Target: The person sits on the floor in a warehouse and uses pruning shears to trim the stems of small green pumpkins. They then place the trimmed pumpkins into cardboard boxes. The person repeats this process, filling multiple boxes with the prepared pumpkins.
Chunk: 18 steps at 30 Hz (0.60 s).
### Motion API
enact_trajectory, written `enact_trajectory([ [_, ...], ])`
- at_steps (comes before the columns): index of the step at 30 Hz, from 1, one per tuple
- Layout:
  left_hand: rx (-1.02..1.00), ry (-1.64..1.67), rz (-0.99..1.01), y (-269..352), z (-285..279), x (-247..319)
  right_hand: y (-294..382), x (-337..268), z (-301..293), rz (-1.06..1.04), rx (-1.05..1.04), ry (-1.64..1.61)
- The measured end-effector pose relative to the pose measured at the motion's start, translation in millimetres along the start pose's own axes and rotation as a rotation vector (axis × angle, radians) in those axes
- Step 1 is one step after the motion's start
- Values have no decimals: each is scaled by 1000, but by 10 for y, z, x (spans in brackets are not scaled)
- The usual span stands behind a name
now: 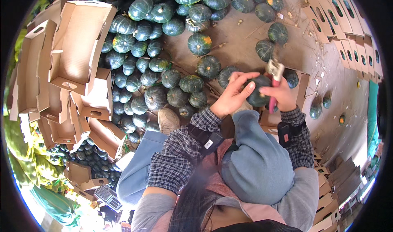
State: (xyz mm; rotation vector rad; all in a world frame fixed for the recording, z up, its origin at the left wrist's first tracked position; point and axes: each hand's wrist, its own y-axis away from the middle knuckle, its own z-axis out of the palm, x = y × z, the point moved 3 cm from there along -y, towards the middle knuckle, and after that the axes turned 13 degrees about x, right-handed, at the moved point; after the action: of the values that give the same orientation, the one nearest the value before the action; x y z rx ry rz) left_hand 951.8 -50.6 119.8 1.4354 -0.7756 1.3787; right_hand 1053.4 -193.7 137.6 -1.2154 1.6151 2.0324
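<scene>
My left hand (235, 92) grips a dark green kabocha squash (257, 98) from its left side, fingers over the top and thumb on the near face. In my right hand (284, 93) is a pair of pruning shears (275, 69) with red handles and pale, worn metal at the head. The right thumb also presses against the squash. Below both hands, partly hidden by them, sits an open cardboard box (302, 92) with a squash (291, 78) visible in it.
A large heap of kabocha squashes (153, 78) covers the floor ahead and left. Empty cardboard trays (81, 41) are piled at the left; folded-side boxes (350, 32) stand stacked at the right. Several small squashes (315, 110) lie loose on the dirty concrete floor (334, 115).
</scene>
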Motion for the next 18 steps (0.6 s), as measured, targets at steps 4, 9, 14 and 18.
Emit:
enact_trajectory([
  [4, 307, -455, 140, -335, -537, -115, 224, 375, -773, -3, 298, -139],
  [9, 572, -946, 98, -871, -1186, -470, 472, 993, -1799, 97, 924, 238],
  [14, 464, -944, 65, -1071, -1233, -665, 371, 1341, -2008, 117, 998, 88],
  [18, 490, -944, -47, -1079, -1350, -686, 457, 1056, -1772, -158, 1151, 800],
])
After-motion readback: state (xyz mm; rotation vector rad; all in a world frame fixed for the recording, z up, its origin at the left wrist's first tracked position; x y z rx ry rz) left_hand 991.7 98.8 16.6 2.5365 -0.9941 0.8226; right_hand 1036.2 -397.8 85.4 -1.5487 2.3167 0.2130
